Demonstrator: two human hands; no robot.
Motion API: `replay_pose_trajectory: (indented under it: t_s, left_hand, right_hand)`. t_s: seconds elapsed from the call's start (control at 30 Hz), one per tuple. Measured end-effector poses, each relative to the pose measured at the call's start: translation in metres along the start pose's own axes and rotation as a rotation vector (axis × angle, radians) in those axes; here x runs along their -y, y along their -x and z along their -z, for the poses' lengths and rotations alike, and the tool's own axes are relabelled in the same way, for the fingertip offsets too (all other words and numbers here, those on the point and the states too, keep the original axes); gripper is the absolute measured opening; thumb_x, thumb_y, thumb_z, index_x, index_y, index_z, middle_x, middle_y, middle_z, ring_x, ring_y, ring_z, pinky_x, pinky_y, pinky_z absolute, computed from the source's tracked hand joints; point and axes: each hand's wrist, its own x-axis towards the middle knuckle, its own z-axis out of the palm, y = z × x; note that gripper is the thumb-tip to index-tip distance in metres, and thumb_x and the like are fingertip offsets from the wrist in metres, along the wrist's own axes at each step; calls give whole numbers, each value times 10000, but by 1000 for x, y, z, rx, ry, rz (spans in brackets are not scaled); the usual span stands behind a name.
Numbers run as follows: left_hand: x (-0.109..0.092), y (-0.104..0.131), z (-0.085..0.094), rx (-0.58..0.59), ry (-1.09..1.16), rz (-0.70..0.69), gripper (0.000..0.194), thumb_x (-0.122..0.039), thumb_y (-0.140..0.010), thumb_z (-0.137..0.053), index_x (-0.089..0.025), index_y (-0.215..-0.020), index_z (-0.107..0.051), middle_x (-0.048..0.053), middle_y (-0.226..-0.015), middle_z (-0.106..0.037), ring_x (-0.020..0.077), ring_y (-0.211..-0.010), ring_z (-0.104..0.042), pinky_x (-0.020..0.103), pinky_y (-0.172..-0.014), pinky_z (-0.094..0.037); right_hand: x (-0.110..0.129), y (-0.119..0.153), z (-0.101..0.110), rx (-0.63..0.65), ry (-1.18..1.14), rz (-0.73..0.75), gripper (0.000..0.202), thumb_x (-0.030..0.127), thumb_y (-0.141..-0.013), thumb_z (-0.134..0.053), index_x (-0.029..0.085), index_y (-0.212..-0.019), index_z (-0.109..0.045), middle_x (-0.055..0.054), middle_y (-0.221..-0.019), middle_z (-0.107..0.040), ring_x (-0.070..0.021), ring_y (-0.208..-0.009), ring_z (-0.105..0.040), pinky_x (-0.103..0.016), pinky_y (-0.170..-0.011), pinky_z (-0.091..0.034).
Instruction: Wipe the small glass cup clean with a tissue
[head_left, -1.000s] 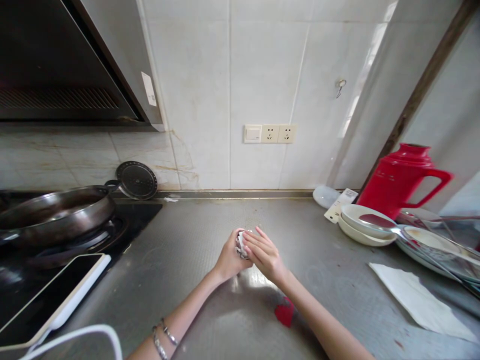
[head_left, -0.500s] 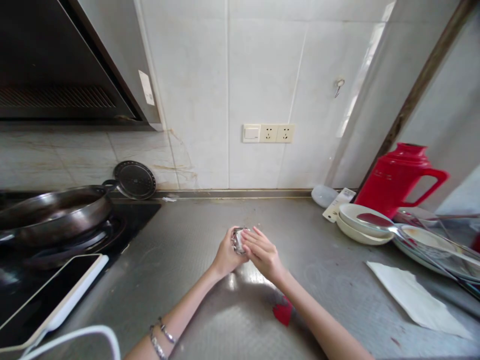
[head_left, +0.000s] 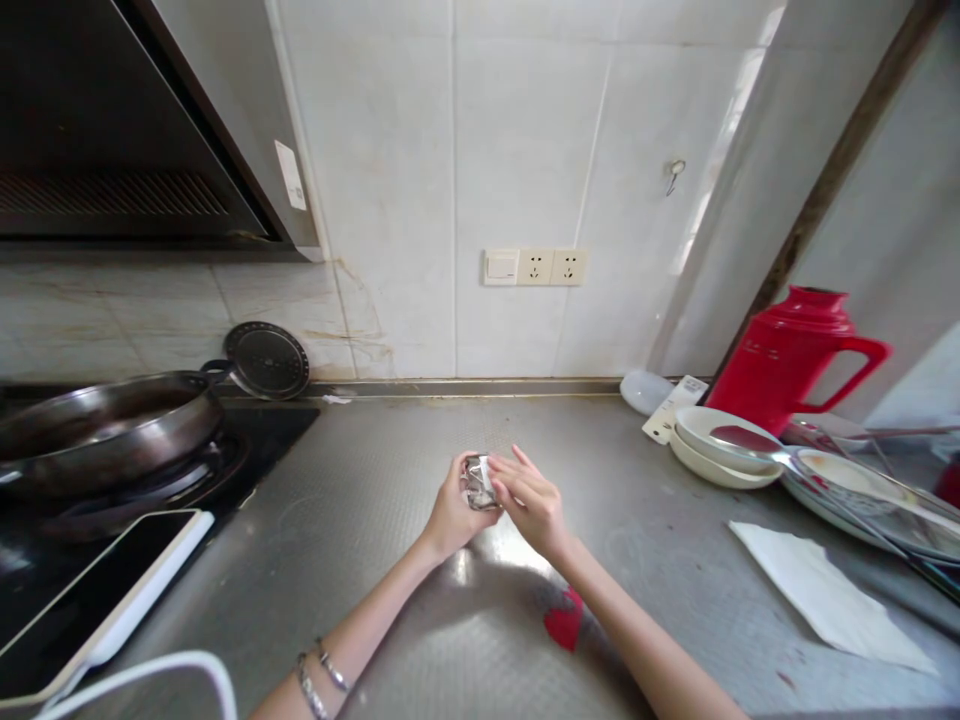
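Observation:
Over the middle of the steel counter (head_left: 390, 480), my left hand (head_left: 452, 515) is closed around a small, clear, patterned object that looks like a glass (head_left: 474, 483). My right hand (head_left: 531, 503) lies against the right side of it, fingers together and slanting up to the left. Under those fingertips shows a white piece that looks like paper tissue (head_left: 484, 468), pressed to the glass. The lower part of the glass is hidden by my fingers. A red patch (head_left: 562, 622) shows on the counter beside my right forearm.
On the left, a steel pan (head_left: 127, 430) sits on the black stove near a phone (head_left: 105, 600) with a white cable (head_left: 165, 660). To the right are stacked bowls (head_left: 720, 470), a red thermos jug (head_left: 787, 350), plates (head_left: 862, 520) and a white paper sheet (head_left: 825, 600).
My right fingers have shifted slightly right on the glass, so more of its patterned surface shows. My left hand keeps its grip in about the same place.

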Motion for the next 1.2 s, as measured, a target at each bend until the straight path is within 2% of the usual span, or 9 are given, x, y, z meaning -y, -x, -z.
replay_pose_trajectory:
  t_s: [0.23, 0.3, 0.43, 0.57, 0.7, 0.83, 0.9, 1.03, 1.2]
  left_hand:
    - [4, 1, -1, -1, -169, -110, 723, -162, -573, -763, -175, -1205, -413, 124, -1186, -588, 251, -1095, -580, 400, -980, -441]
    - [5, 3, -2, 0, -208, -129, 729, -136, -562, -755, -174, -1212, -427, 127, -1208, -577, 263, -1132, -558, 410, -1005, -419]
    - [3, 4, -3, 21, -218, -87, 730, -105, -576, -735, -199, -1232, -430, 99, -1198, -591, 237, -1076, -587, 370, -945, -458]
    - [-4, 1, -2, 30, -83, -19, 713, -125, -582, -749, -205, -1210, -421, 93, -1189, -604, 223, -1041, -612, 332, -880, -493]
    - [-4, -2, 0, 33, 35, 7, 678, -186, -601, -758, -191, -1182, -407, 108, -1168, -614, 217, -1006, -630, 327, -864, -506]
    - [3, -2, 0, 54, -10, -36, 592, -205, -665, -718, -181, -1177, -424, 106, -1114, -634, 218, -1008, -633, 346, -913, -495]
    - [4, -2, 0, 48, -69, -62, 603, -205, -661, -721, -177, -1188, -429, 108, -1129, -629, 228, -1048, -619, 357, -945, -480]
    - [0, -1, -1, 31, -111, -35, 698, -187, -602, -755, -194, -1220, -430, 97, -1216, -601, 230, -1060, -613, 344, -910, -497]
    - [-7, -3, 3, 37, -90, 4, 715, -185, -585, -769, -181, -1224, -450, 97, -1186, -618, 220, -1012, -626, 325, -887, -497]
  right_hand:
    - [7, 1, -2, 154, 0, 121, 251, 91, -879, -552, 177, -1093, -652, -110, -1109, -704, -219, -1130, -619, -484, -1070, -417]
    - [6, 0, -2, 124, -15, 70, 234, 98, -887, -540, 185, -1065, -665, -101, -1080, -716, -213, -1094, -641, -489, -1065, -422]
    - [1, -3, -1, -8, -12, -75, 245, 123, -907, -502, 218, -1039, -685, -76, -984, -743, -201, -964, -698, -499, -1023, -466]
    - [-3, -2, 1, -33, 8, -31, 266, 109, -893, -512, 223, -1060, -685, -79, -1009, -739, -211, -972, -697, -505, -1027, -458]
    - [3, 2, 0, 46, 11, 68, 271, 92, -881, -532, 199, -1091, -665, -104, -1082, -715, -227, -1091, -643, -507, -1059, -417]
    - [12, 5, -5, 181, -18, 100, 278, 113, -885, -549, 205, -1128, -646, -96, -1129, -698, -221, -1156, -600, -479, -1080, -398]
    - [12, 5, -7, 192, -34, 58, 266, 124, -892, -541, 220, -1112, -656, -88, -1136, -695, -221, -1153, -602, -487, -1081, -393]
    - [7, 2, -7, 66, -96, -120, 251, 152, -909, -513, 249, -1054, -693, -65, -1107, -709, -227, -1105, -635, -523, -1078, -384]
    - [5, -6, -3, -38, -238, -483, 206, 271, -905, -540, 246, -963, -736, -62, -1038, -733, -242, -1005, -684, -458, -965, -506]
